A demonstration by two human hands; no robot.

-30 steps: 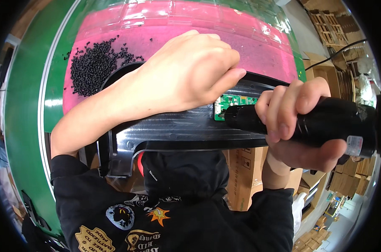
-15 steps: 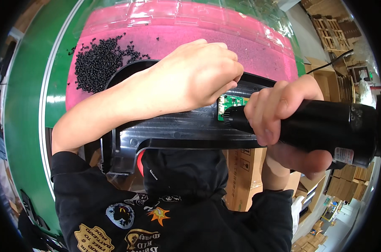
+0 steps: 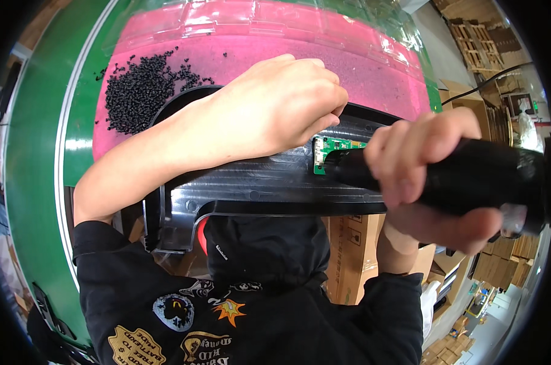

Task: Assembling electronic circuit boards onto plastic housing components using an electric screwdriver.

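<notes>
Right of centre, toward 2 o'clock, a flat green circuit board [image 3: 320,159] lies inside a long, glossy black plastic shell [image 3: 245,188] with raised, curved walls; the shell probably serves as its seat. At 3 o'clock the right hand [image 3: 418,164], slightly blurred, is wrapped around a thick, smooth, cylindrical black tool [image 3: 500,176]. Its narrow end points to 9 o'clock over the board, a full grip that likely keeps it steady and aimed. Near 12 o'clock the left hand [image 3: 293,100] hovers across the shell, knuckles up, fingers curled inward; I cannot tell whether they pinch anything. At 10 o'clock, a grainy heap of tiny black screws [image 3: 138,94] sits on a matte pink mat [image 3: 372,79], seemingly within the left hand's easy reach. Clear, creased plastic [image 3: 227,21] covers the mat's 12 o'clock edge, above a smooth green bench [image 3: 32,152].
</notes>
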